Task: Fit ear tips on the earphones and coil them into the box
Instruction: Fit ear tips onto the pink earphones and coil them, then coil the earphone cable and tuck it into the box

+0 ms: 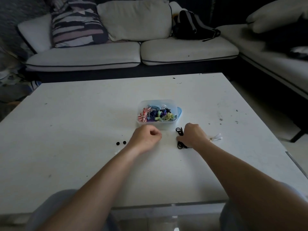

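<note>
Knees in grey cloth (55,210) sat closest, tucked against the near edge of the white bench (75,127), and two bare forearms reached out over them across the scuffed top.

The left hand (146,139) lay knuckles-up with its fingers curled into a loose fist, thumb pressed to the side of the forefinger. From where I stood I could not tell whether anything small was pinched inside it. Just to its left, two black ear tips (121,143) lay side by side on the bench, apart from the hand.

The right hand (194,136) was curled down over the black earphones (180,142), gripping the cord. Loops of it stuck out beyond the knuckles on the far side and again below the hand, resting on the bench. Beside that wrist, on its right, lay a small white bundle (216,137), too blurred to name.

Just beyond both hands stood the clear plastic box (157,126), open, with a blue piece at its right side. It was packed with coiled earphones (156,115) in red-and-white, blue, purple, green and yellow.

Behind the bench ran a pale sofa (188,50), with a striped cushion (76,25) and a black bag (191,26) on it.
</note>
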### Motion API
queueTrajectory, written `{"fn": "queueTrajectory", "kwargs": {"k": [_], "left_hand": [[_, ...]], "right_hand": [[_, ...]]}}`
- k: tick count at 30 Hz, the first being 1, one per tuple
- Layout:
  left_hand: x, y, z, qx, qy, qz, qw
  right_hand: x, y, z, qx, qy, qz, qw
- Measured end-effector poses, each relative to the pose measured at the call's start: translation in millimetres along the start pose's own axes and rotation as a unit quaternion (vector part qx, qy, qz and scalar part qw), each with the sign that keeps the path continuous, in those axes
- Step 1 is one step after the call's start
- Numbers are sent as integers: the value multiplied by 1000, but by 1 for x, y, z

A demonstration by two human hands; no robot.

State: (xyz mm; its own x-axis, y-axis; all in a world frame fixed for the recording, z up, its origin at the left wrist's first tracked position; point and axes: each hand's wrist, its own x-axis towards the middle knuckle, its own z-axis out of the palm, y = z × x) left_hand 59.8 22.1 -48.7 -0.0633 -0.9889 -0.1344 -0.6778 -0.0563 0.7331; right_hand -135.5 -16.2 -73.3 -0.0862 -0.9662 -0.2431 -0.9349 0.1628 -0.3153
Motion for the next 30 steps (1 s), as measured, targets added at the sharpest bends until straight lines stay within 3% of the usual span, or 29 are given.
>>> {"fn": "queueTrajectory", "kwargs": {"k": [7,12,16,18,22,30], "left_hand": [[-9,-8,-16,-93,29,-40,994],[-12,-1,-13,-116,0,-11,993],[-13,7,-10,-108,59,92,988],[-14,6,-13,-176,17,59,982],[-24,3,-28,-342,-91,-51,934],[-39,-14,-51,-514,-38,-184,837]], "right_hand": [[-13,-13,-34,163,-109,-8,981],[-37,-27,-57,307,-191,-74,929],[-50,-43,-57,391,-210,-126,887],[-54,-49,-55,437,-217,-140,862],[-60,-55,-51,507,-232,-112,822],[-57,-54,-29,539,-300,29,786]]}}
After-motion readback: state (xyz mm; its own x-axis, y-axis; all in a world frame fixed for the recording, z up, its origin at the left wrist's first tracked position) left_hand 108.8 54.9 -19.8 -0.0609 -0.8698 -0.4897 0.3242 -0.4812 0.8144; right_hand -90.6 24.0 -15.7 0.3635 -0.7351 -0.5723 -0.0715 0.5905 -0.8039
